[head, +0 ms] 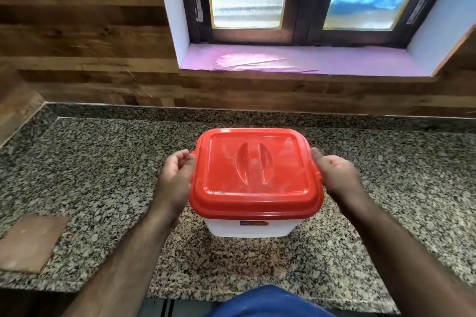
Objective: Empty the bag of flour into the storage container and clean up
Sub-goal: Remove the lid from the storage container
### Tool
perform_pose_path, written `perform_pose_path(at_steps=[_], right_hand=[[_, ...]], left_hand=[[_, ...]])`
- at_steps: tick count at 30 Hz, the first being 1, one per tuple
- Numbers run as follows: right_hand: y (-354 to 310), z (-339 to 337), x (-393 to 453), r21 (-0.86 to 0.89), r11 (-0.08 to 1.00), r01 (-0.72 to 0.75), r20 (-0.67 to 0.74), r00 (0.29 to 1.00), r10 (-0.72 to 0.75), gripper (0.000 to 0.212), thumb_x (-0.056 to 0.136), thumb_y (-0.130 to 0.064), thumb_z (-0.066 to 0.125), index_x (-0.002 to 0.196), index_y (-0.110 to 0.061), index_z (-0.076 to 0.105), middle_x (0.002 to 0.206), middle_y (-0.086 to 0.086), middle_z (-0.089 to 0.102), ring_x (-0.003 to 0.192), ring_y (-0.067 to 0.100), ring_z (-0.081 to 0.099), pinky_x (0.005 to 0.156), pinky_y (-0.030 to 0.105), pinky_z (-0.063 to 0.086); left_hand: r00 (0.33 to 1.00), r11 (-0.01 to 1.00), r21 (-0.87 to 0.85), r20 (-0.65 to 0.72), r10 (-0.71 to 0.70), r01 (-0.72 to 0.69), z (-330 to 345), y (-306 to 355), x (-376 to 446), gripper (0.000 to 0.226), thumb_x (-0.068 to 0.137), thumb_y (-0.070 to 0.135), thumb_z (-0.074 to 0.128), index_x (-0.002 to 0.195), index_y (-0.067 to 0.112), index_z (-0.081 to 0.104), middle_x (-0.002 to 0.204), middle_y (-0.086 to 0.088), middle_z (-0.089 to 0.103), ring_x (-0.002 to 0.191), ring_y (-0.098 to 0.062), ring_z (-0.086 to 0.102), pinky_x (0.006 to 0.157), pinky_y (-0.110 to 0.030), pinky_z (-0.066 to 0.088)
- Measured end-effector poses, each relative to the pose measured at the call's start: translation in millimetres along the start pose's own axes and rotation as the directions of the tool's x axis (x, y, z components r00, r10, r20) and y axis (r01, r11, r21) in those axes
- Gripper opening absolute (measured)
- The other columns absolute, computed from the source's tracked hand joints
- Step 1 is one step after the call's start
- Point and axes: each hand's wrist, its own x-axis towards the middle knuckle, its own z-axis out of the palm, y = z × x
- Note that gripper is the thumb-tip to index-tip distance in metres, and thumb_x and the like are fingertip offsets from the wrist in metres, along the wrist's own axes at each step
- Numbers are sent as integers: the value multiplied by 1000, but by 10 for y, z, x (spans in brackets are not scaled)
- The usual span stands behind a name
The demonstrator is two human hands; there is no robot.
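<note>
Lidded storage container (251, 228) on countertop (103, 162), contents hidden, red lid (257, 175) between both hands.

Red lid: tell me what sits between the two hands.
In the head view, only the red lid on the white container lies between the left hand and right hand, each at a side edge.

A white, squarish storage container (251, 227) stands upright on my speckled granite worktop (90, 175), closed with a red lid (256, 175).
</note>
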Motion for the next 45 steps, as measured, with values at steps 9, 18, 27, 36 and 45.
perform_pose_path(at_steps=[9, 18, 27, 36, 45], right_hand=[[-272, 39, -89, -427, 904, 16, -37, 999, -35, 59, 81, -74, 74, 110, -22, 73, 96, -2, 75, 88, 20, 70, 76, 37, 60], [-603, -33, -302, 145, 989, 27, -96, 995, -13, 65, 55, -56, 89, 106, -21, 68, 102, 5, 78, 89, 27, 78, 80, 54, 67], [-1131, -377, -393, 686, 720, 103, 24, 986, -163, 42, 87, 4, 75, 128, 0, 63, 106, 17, 78, 82, 28, 79, 68, 39, 67], [-972, -951, -73, 207, 704, 679, -491, 694, -526, 56, 75, -9, 92, 106, -33, 51, 99, -8, 68, 78, 0, 71, 68, 27, 59], [112, -879, 319, -620, 458, 637, -18, 571, -820, 37, 75, 6, 85, 105, -13, 74, 91, 12, 77, 76, 31, 74, 67, 33, 59]], left_hand=[[995, 981, 196, 98, -10, -9, 46, 9, -57, 100, 94, 35, 81, 168, 39, 13, 167, 2, 37, 131, -24, 57, 101, -53, 59], [995, 984, 178, 93, -19, 2, -79, 97, -17, 107, 90, 36, 84, 167, 45, 10, 172, 4, 31, 140, -28, 52, 95, -51, 61], [705, 706, 319, -143, 695, -632, -4, 314, -213, 14, 104, 35, 61, 100, 23, 55, 90, -4, 62, 79, -25, 62, 62, -47, 58], [612, 295, 554, 775, 159, -778, 806, 126, -179, 72, 75, 84, 70, 127, 35, 61, 103, 18, 70, 84, -5, 65, 76, -30, 56], [546, 164, 541, 838, -15, -825, 929, -58, -45, 68, 77, 86, 61, 94, 22, 73, 83, 7, 74, 76, -14, 67, 69, -33, 55]])
